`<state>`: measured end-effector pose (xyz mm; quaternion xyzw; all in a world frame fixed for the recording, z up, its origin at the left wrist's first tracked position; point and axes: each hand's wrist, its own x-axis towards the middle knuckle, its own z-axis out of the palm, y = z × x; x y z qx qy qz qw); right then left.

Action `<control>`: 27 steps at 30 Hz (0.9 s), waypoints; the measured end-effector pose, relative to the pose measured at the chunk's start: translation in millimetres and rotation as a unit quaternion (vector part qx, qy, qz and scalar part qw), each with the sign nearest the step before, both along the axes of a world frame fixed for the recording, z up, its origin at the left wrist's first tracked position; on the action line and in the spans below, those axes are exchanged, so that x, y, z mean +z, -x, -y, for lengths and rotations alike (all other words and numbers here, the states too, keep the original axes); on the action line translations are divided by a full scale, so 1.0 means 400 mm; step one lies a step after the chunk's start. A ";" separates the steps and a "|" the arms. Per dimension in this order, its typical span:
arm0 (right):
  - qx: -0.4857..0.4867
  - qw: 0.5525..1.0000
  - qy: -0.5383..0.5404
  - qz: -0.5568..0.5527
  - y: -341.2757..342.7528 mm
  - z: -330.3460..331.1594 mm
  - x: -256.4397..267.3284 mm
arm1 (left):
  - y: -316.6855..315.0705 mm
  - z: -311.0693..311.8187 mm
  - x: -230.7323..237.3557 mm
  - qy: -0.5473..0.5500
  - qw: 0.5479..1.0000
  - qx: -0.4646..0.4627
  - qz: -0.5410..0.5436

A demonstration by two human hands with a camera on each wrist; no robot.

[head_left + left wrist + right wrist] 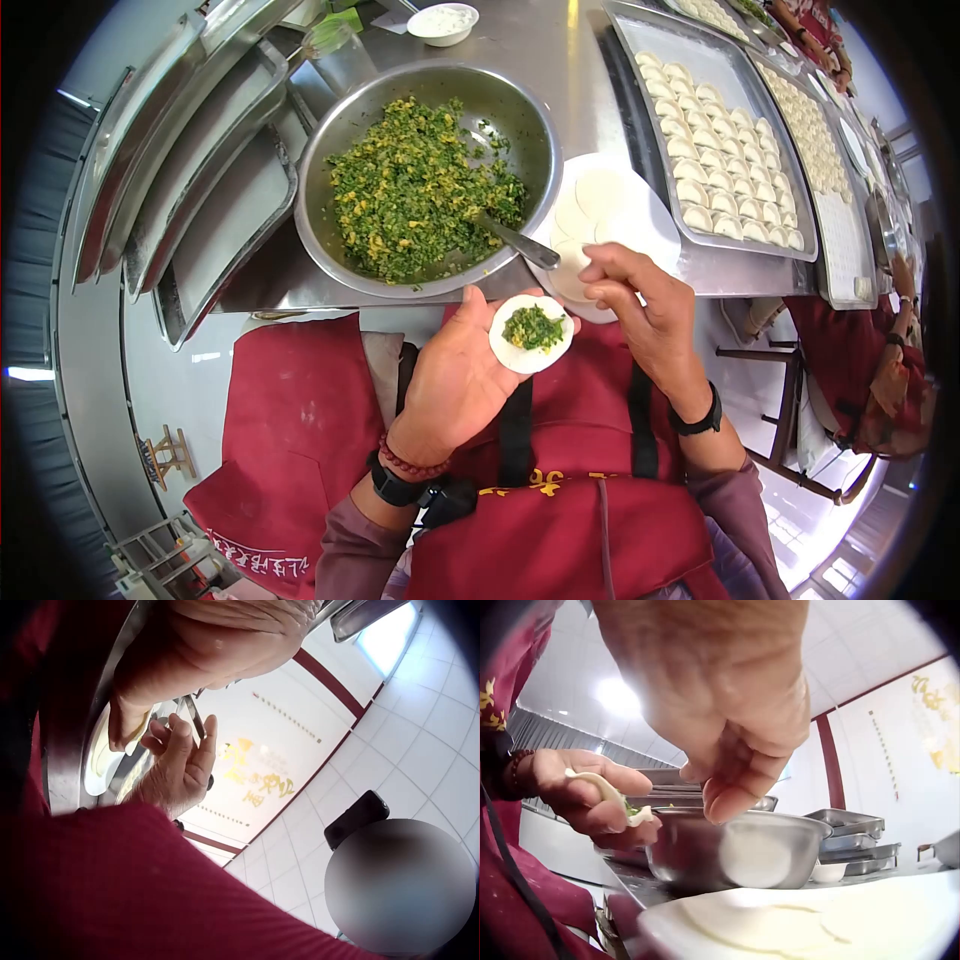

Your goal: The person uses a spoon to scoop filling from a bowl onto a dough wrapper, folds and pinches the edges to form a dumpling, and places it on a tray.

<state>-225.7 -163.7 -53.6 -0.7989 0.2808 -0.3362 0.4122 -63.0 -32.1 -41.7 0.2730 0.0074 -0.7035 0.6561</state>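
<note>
My left hand (462, 372) is palm up, its fingers cupped around a round dumpling wrapper (505, 352) with a mound of chopped green and yellow filling (533, 327) at its centre. To the right, my right hand (645, 320) hangs over the table's front edge with loosely bent fingers and holds nothing. Its fingertips are close to the handle of a metal spoon (530, 246), which leans on the rim of a large steel bowl (540, 130). More filling (420, 190) lies in that bowl, hiding the spoon's head.
Flat wrappers (600, 195) lie on a white plate (655, 215) right of the bowl. Beyond it, a metal tray (640, 45) carries rows of folded dumplings (715, 150). Empty trays (225, 215) lean at the left. A small white bowl (443, 25) stands behind. Other people (870, 370) are at the right.
</note>
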 end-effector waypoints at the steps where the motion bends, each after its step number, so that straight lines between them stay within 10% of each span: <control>1: -0.007 0.999 -0.042 0.023 0.019 -0.009 -0.013 | 0.001 0.004 -0.001 0.002 1.000 0.004 -0.001; 18: 0.105 0.989 0.097 0.044 0.059 -0.025 -0.011 | 0.040 0.036 -0.003 0.054 0.997 -0.031 -0.048; 27: 0.083 0.996 0.014 0.041 0.051 -0.036 -0.016 | 0.082 0.028 -0.013 0.072 0.990 -0.053 0.105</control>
